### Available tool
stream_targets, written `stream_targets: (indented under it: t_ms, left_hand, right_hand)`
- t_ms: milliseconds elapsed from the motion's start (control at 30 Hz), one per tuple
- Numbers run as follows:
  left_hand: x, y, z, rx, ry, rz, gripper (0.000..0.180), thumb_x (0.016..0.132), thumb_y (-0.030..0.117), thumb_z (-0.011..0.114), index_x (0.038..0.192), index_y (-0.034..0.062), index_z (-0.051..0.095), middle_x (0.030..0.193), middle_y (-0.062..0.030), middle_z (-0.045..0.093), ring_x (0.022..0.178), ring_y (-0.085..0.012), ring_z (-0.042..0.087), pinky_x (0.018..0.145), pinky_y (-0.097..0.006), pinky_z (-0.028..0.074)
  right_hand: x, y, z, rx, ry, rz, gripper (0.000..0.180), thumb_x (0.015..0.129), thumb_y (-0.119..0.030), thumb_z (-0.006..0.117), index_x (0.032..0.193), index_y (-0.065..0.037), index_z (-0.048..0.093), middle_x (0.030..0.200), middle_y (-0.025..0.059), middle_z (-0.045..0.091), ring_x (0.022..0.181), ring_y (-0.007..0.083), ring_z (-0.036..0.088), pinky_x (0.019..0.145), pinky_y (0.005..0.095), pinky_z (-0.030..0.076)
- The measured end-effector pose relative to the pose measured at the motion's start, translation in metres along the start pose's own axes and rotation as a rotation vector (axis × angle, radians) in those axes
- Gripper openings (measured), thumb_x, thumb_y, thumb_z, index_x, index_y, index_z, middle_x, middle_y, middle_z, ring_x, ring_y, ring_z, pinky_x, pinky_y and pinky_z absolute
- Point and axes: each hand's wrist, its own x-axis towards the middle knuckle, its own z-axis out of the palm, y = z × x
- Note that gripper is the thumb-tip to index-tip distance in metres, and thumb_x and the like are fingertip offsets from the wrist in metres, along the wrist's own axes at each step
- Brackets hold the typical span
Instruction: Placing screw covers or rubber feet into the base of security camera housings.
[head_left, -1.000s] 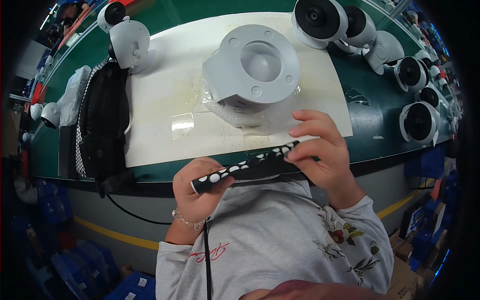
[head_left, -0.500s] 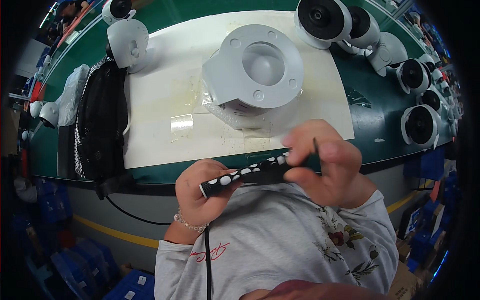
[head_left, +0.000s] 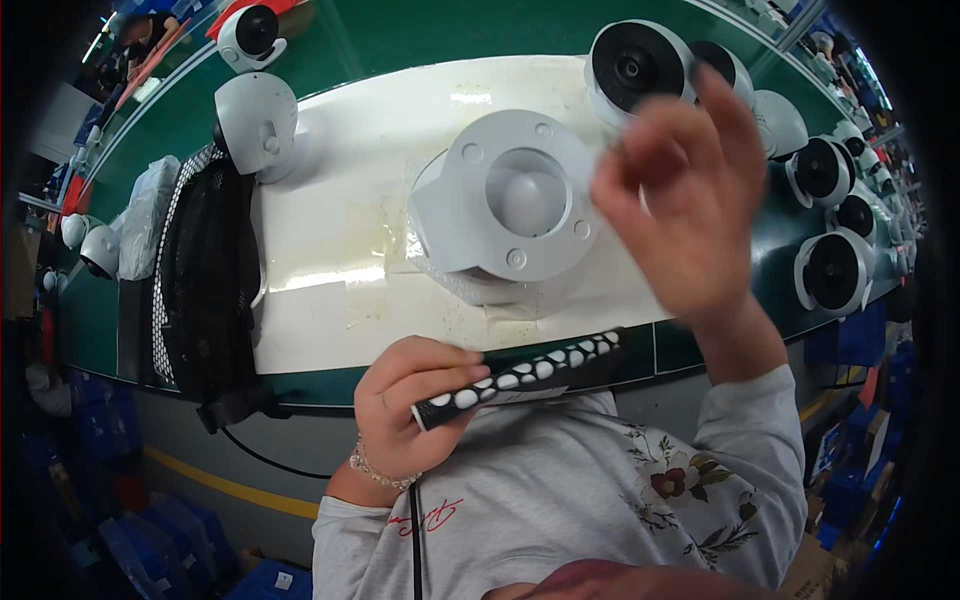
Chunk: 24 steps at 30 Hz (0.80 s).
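"While the dotted strip [head_left: 555, 364] is clamped in the left hand [head_left: 412, 402], which step is shown?"
"Handling of its pieces, seemingly; steady placing at the white housing [head_left: 452, 225], just left of the right hand [head_left: 695, 210], is called for."
"That hand's grip?"
"Curled, blurred; whether anything is pinched cannot be told."

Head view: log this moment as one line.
left hand: gripping white-spotted black strip | right hand: blurred, apart from strip | white plastic ring-topped device: cream sheet beneath
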Motion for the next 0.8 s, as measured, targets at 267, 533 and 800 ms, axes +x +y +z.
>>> stream_targets:
  t_ms: [267, 533, 800]
  left_hand:
    - [0.016, -0.019, 0.012, -0.019, 0.012, -0.021, 0.03, 0.056, -0.006, 0.065, 0.085, 0.0017, 0.064, 0.125, -0.0213, 0.042, 0.08, -0.0193, 0.06, 0.061, -0.025, 0.048]
    - [0.009, -0.035, 0.014, 0.083, 0.044, 0.037, 0.034, 0.051, -0.004, 0.066, 0.086, 0.0014, 0.064, 0.121, -0.0164, 0.048, 0.073, -0.02, 0.059, 0.064, -0.027, 0.048]
    - [0.005, -0.036, 0.015, 0.062, 0.026, -0.024, 0.034, 0.051, 0.0, 0.066, 0.085, 0.0037, 0.065, 0.122, -0.0147, 0.048, 0.077, -0.0218, 0.058, 0.067, -0.029, 0.047]
  right_hand:
    - [0.02, 0.035, -0.002, 0.188, 0.013, 0.262, 0.07, 0.076, 0.009, 0.051, 0.133, -0.011, 0.017, 0.107, 0.0092, 0.041, 0.081, 0.0118, 0.049, 0.075, 0.0233, 0.042]
    - [0.017, 0.026, -0.008, -0.144, -0.15, 0.12, 0.068, 0.078, 0.006, 0.051, 0.133, -0.012, 0.016, 0.104, 0.0137, 0.051, 0.083, 0.0159, 0.056, 0.071, 0.0229, 0.043]
    - [0.026, 0.011, -0.008, -0.274, -0.163, -0.022, 0.066, 0.072, 0.008, 0.055, 0.127, -0.006, 0.02, 0.095, 0.0125, 0.055, 0.097, 0.0242, 0.054, 0.086, 0.0391, 0.04]
